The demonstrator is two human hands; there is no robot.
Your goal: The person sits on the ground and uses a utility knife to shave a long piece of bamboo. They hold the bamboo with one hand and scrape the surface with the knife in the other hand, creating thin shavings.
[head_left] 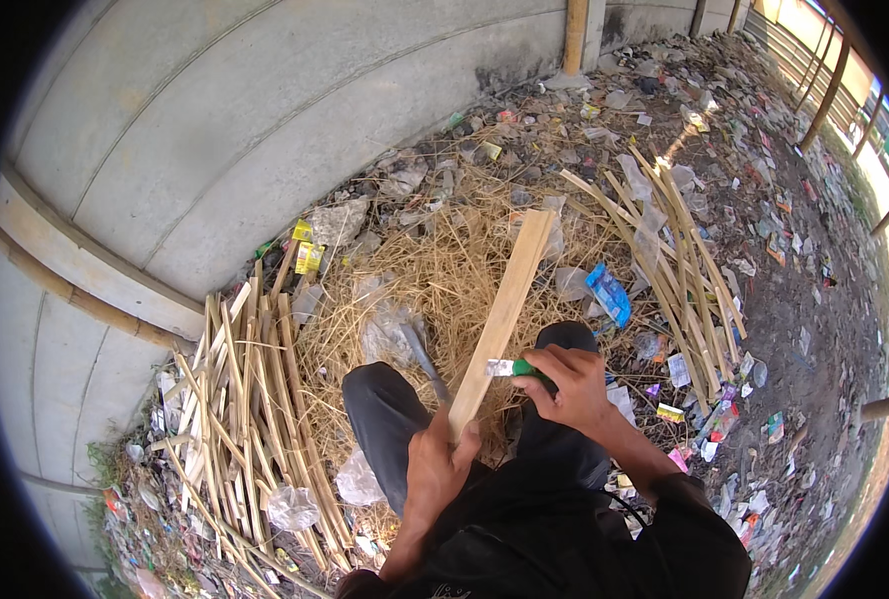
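Observation:
My left hand [438,463] is closed round the lower end of a flat, pale wooden slat [507,308]. The slat slants up and away to the right, between my knees. A green-handled blade [501,368] is gripped in my right hand [570,385], its short, broad metal end lying on the slat's right edge. Whether this tool is a knife or a scraper I cannot tell. Close to my left knee, a long, narrow grey thing [422,353] lies at a slant, its lower end hidden behind my left hand and the slat.
Bundles of split strips lie at left [250,419] and right [686,270]. Dry straw [454,260] covers the ground ahead. A blue wrapper [609,295] and other litter are scattered about. A concrete wall [225,120] rises at the left, with posts [829,95] far right.

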